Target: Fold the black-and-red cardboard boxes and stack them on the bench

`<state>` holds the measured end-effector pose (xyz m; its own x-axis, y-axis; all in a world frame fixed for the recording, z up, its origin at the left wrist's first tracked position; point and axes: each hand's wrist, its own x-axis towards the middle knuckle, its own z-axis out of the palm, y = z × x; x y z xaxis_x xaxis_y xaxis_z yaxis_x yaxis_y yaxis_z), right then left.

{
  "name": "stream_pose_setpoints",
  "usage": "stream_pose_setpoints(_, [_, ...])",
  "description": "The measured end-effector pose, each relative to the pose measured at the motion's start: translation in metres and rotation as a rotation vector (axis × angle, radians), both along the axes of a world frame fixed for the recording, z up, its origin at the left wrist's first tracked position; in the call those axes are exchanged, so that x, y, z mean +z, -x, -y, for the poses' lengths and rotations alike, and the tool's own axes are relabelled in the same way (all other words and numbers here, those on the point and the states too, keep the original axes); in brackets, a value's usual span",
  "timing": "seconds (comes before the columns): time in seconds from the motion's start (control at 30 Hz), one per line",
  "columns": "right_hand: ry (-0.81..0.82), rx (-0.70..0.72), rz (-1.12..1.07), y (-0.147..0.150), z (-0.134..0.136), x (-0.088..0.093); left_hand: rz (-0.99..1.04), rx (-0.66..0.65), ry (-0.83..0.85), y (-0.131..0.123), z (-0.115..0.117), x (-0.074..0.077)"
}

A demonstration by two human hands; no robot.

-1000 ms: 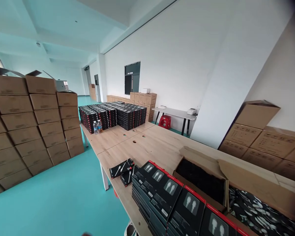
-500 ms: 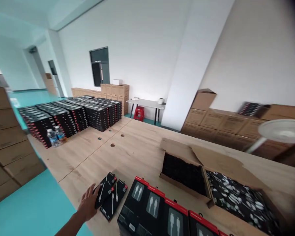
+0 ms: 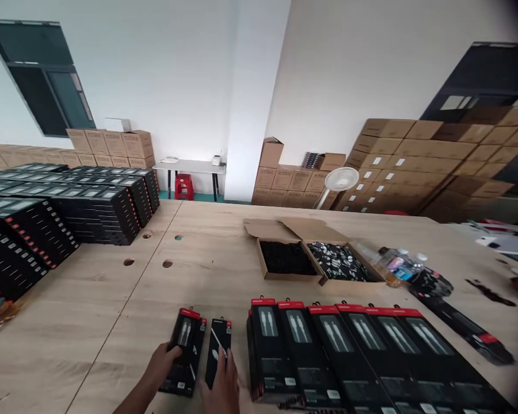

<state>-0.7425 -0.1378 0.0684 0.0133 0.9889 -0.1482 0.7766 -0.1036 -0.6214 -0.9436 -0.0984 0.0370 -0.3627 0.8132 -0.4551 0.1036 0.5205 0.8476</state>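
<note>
My left hand (image 3: 159,368) is closed on the side of a slim black cable box (image 3: 185,351) with a red top edge and a window showing white connectors. The thumb lies over its front, and another box shows partly beneath it. Just to the right, my right hand (image 3: 224,382) is curled over the lower part of a second black cable box (image 3: 218,340), which shows a white cable picture. Stacks of similar boxes (image 3: 265,345) stand in a row right of my right hand.
Two open cartons (image 3: 287,277) hold small black items and patterned packets. Plastic bottles (image 3: 399,270) and long dark packages (image 3: 466,325) lie to the right. Tall stacks of black boxes (image 3: 99,215) fill the table's left side. Brown cartons (image 3: 406,161) and a fan (image 3: 341,179) stand behind.
My view has turned to the right. My right hand has come into view on a box. My left hand, earlier resting on the boxes, now grips one with a window front.
</note>
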Motion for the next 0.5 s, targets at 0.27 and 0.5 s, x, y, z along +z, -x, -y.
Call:
stream_pose_setpoints(0.27, [0.181,-0.180,0.358,0.037,-0.025,-0.026,0.147,0.006,0.068,-0.019,-0.006,-0.001])
stream_pose_setpoints(0.5, [0.243,-0.175,-0.475,0.028,-0.027,-0.020,0.655,-0.123,0.303,-0.028,0.013,0.022])
